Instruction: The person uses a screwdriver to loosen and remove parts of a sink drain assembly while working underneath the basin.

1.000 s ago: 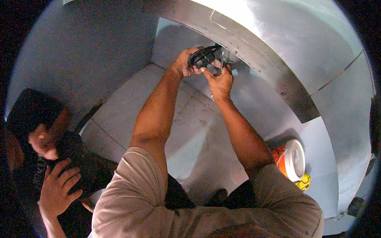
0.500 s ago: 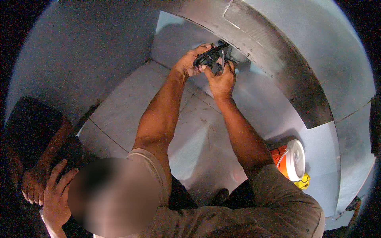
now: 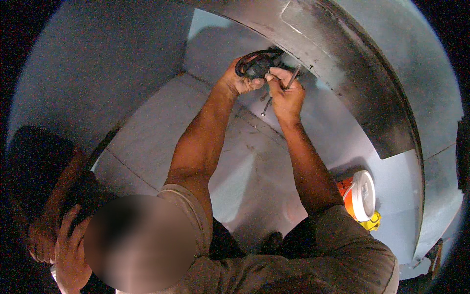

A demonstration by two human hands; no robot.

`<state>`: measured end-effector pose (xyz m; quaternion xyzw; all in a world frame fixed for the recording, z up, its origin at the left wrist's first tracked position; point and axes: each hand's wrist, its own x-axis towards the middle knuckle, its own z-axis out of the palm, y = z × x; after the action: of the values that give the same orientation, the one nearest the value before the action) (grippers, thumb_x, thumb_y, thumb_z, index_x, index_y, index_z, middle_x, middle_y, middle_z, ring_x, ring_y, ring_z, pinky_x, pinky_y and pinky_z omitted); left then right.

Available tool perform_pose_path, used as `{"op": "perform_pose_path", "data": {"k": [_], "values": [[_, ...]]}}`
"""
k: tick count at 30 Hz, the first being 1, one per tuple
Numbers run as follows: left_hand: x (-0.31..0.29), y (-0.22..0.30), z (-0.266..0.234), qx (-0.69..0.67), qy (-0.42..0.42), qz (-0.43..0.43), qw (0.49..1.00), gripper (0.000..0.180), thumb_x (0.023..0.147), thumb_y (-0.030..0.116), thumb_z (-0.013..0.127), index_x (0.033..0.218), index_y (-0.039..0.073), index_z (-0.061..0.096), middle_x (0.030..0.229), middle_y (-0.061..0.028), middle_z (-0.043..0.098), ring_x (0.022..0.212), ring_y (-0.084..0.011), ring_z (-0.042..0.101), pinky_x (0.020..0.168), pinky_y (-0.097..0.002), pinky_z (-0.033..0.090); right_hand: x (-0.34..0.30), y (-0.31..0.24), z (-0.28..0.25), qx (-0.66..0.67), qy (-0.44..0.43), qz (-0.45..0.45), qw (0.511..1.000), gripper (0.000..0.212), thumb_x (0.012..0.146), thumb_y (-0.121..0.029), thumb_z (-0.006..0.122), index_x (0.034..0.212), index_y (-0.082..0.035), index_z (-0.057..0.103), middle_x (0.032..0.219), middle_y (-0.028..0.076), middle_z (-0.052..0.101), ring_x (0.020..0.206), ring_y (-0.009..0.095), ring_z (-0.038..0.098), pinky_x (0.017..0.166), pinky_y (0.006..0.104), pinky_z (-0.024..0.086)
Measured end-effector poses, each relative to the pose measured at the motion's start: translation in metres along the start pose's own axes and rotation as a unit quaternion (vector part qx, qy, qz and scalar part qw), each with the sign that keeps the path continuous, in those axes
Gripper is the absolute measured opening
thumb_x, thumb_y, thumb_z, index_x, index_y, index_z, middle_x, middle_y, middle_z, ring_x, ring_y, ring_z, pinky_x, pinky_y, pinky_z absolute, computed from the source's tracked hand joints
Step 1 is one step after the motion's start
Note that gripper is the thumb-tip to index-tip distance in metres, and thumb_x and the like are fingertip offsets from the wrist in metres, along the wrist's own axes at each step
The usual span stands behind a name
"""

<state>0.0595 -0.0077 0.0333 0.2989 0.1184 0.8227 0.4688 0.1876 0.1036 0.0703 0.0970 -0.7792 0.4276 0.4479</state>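
My left hand (image 3: 237, 81) is closed around a dark round part (image 3: 259, 67), with a loop of black cable (image 3: 250, 55) curving over it. Up against the part, the thumb and forefinger of my right hand (image 3: 286, 95) pinch close to its right side; whether they hold a tiny piece there is too small to tell. That same hand also grips a thin dark rod-shaped tool (image 3: 268, 106) with a small shiny end, slanting between its fingers. Both hands are beneath the curved metal rim, where shadow hides some of the cable.
A dark curved metal panel (image 3: 352, 83) overhangs on the right. An orange bucket with a white lid (image 3: 363, 196) and a yellow item (image 3: 373, 222) stand lower right. Another person's hands (image 3: 68, 245) are at lower left, beside a grey wall (image 3: 112, 59). Jointed panels form the floor (image 3: 181, 117).
My right hand has shifted slightly right, and the rod-shaped tool has tipped from near upright to a slant across the hand. My left hand has turned the round part, showing its dark face.
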Motion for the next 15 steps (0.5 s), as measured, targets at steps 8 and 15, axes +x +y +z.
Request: {"op": "perform_pose_path", "data": {"k": [8,15], "values": [[-0.002,0.013,-0.002,0.112,0.061,0.025,0.992,0.032,0.095,0.032,0.057,0.115,0.008,0.062,0.085,-0.0083,0.066,0.054,-0.0168,0.056,0.037,-0.0245,0.036,0.003,-0.001,0.003,-0.097,-0.027,-0.004,0.995,0.015,0.086,-0.006,0.071,0.1,-0.002,0.073,0.071,-0.005,0.061,0.06,0.004,0.049,0.054,0.0222,0.039],[0.01,0.004,0.026,0.394,0.169,0.147,0.891,0.026,0.093,0.027,0.06,0.113,0.012,0.068,0.093,-0.0038,0.068,0.073,-0.014,0.061,0.057,-0.0284,0.048,0.0,0.04,-0.001,-0.076,-0.02,0.017,0.997,0.015,0.084,-0.006,0.073,0.098,-0.001,0.072,0.067,-0.005,0.058,0.058,0.003,0.048,0.053,0.0215,0.038]]}}
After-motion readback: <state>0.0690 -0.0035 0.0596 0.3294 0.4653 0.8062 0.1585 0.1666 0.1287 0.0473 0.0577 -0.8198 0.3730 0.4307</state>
